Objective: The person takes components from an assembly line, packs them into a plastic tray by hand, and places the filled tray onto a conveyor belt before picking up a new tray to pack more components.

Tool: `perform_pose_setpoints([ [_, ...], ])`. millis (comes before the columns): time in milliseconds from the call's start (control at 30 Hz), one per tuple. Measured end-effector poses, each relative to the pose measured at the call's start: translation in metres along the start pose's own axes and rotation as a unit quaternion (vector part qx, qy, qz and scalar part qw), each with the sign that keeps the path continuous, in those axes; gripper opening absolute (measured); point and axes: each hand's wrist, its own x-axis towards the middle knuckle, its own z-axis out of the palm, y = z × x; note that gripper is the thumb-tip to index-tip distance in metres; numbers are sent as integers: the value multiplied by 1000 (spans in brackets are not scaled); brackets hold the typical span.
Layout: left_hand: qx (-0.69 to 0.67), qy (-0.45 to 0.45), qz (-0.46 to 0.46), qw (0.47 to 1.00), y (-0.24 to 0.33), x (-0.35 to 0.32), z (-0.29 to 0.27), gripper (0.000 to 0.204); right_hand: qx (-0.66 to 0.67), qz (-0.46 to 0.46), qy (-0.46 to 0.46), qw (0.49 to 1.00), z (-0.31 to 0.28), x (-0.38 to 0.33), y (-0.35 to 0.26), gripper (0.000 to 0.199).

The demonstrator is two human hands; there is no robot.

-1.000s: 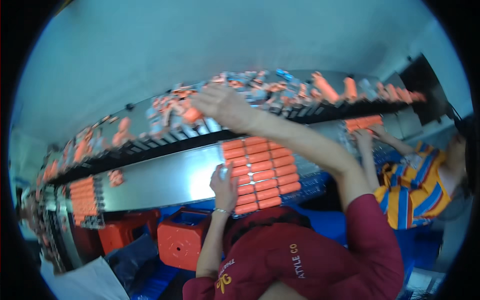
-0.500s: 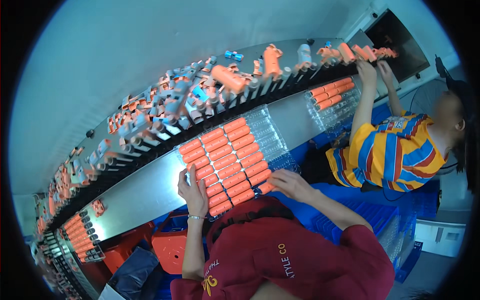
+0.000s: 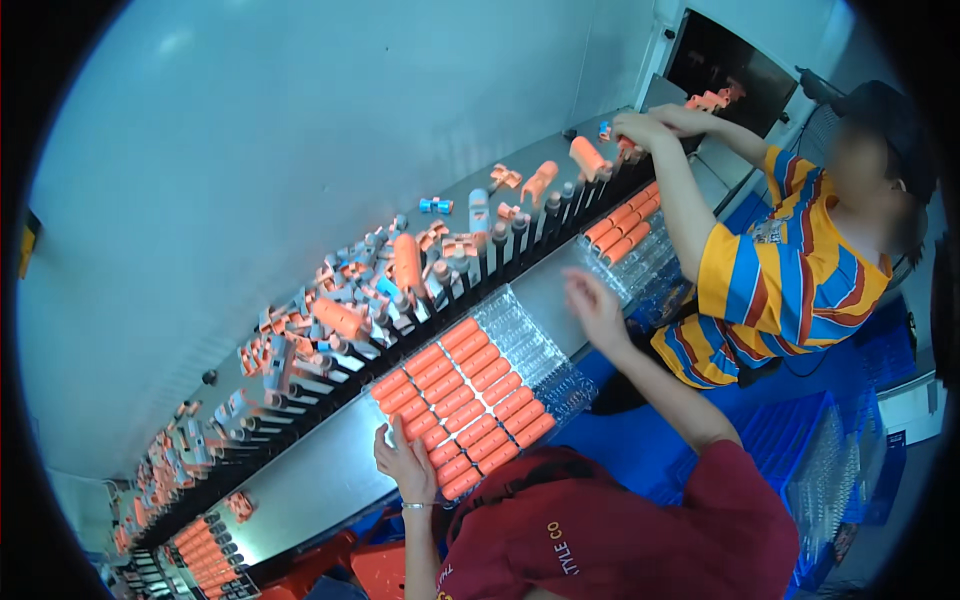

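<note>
A clear plastic blister tray lies on the metal bench in front of me, most of its rows filled with orange cylinders. My left hand rests with spread fingers on the tray's near left corner. My right hand hovers open just past the tray's far right end, holding nothing. Behind the tray runs a rail of black pegs, and beyond it a grey belt carries loose orange and grey plastic parts.
A co-worker in a striped shirt stands at the right, both hands at the pegs, with a second tray of orange cylinders below. Blue crates sit lower right. An orange bin is under the bench.
My right hand came down from the parts on the belt to the tray, then moved to the tray's right end. My left hand stayed on the tray. The view tilted.
</note>
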Motion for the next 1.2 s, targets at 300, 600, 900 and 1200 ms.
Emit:
perform_pose_setpoints([
  [300, -174, 63, 161, 970, 72, 81, -135, 39, -259, -171, 143, 940, -39, 171, -50, 25],
  [600, 6, -86, -33, 996, 16, 179, -218, 51, -436, -324, -236, 806, 23, 173, -80, 32],
  [900, 164, -127, 47, 977, -7, 153, -224, 27, -327, -268, -250, 871, 48, 116, -58, 49],
  [1200, 115, 106, 177, 972, -63, 110, -231, 55, -247, -392, -85, 882, 54, 33, -121, 40],
])
